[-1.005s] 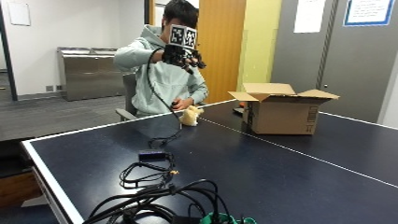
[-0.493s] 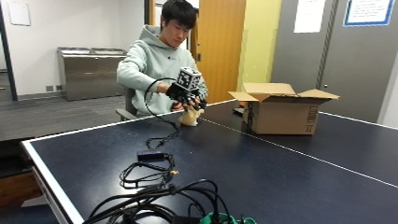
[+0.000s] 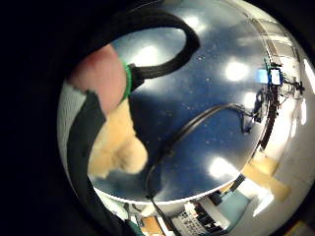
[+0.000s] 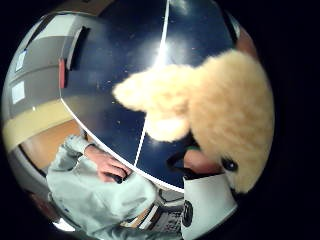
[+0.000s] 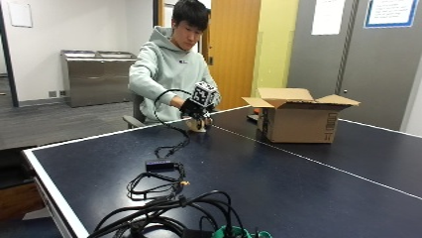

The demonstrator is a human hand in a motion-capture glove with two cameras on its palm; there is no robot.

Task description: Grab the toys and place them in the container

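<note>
A tan plush toy (image 5: 195, 125) sits on the dark blue table (image 5: 277, 173) near the far edge, in front of the seated person. My gloved right hand (image 5: 196, 110) is down on top of it, fingers curled round it. In the thumb side palm view the plush toy (image 4: 225, 115) fills much of the picture, with a black eye showing. The little finger side palm view shows the plush toy (image 3: 115, 145) right against the palm. The open cardboard box (image 5: 300, 121) stands on the table to the right of the toy, flaps up.
Black cables and a small black adapter (image 5: 161, 171) lie on the near left of the table, with a thicker cable bundle (image 5: 171, 218) at the front edge. The person's bare left hand (image 4: 107, 167) rests at the table's far edge.
My right hand has dropped from face height down onto the plush toy on the table. The toy and the box have stayed in place.
</note>
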